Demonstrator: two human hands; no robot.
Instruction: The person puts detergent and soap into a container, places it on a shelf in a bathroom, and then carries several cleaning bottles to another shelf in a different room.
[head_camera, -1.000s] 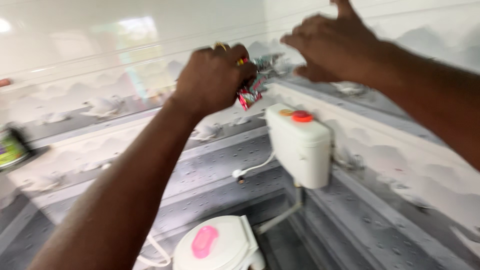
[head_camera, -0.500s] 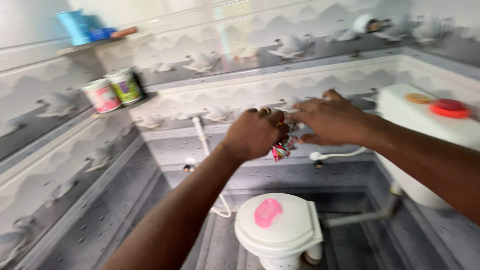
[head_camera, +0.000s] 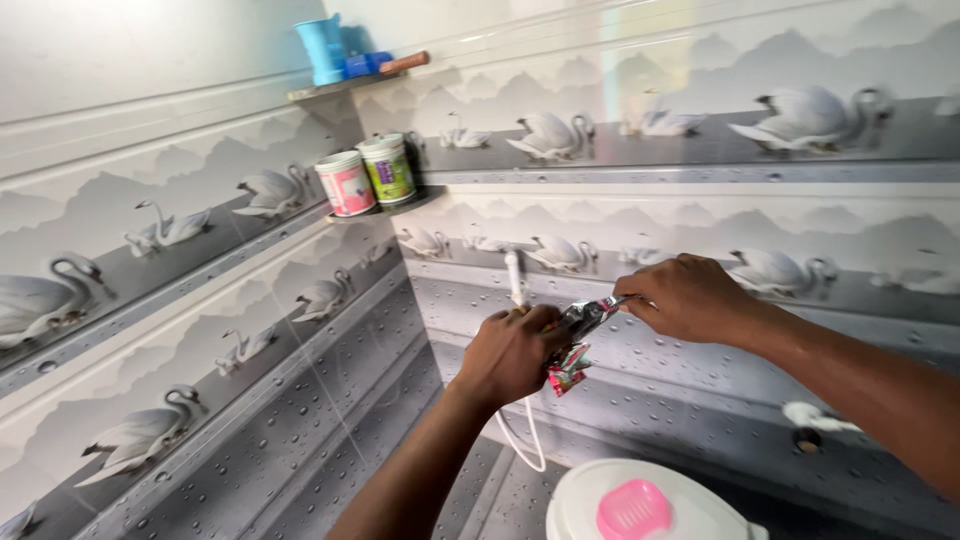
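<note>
Your left hand (head_camera: 512, 352) is closed around the lower part of a small shiny foil sachet with red and green print (head_camera: 577, 338), held in mid-air before the swan-patterned tiled wall (head_camera: 700, 215). Your right hand (head_camera: 690, 297) pinches its silvery top corner – both hands grip the sachet above the white toilet lid (head_camera: 580, 510) carrying a pink soap dish (head_camera: 632, 508), with 2 round plastic tubs (head_camera: 367, 177) on the corner shelf (head_camera: 415, 203) well apart.

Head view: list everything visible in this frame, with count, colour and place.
sachet: one, silver and red foil, held between both hands.
tubs: two, pink-labelled and green-labelled, on the lower corner shelf.
jug: one, blue, on the upper corner shelf.
hose: one, white, hanging from a wall pipe behind the hands.
toilet lid: one, white, bottom edge of frame.
soap case: one, pink, on the toilet lid.
wall tiles: grey and white with swan pattern, all around.
left hand: grips the sachet's lower part.
right hand: pinches the sachet's top end.
</note>
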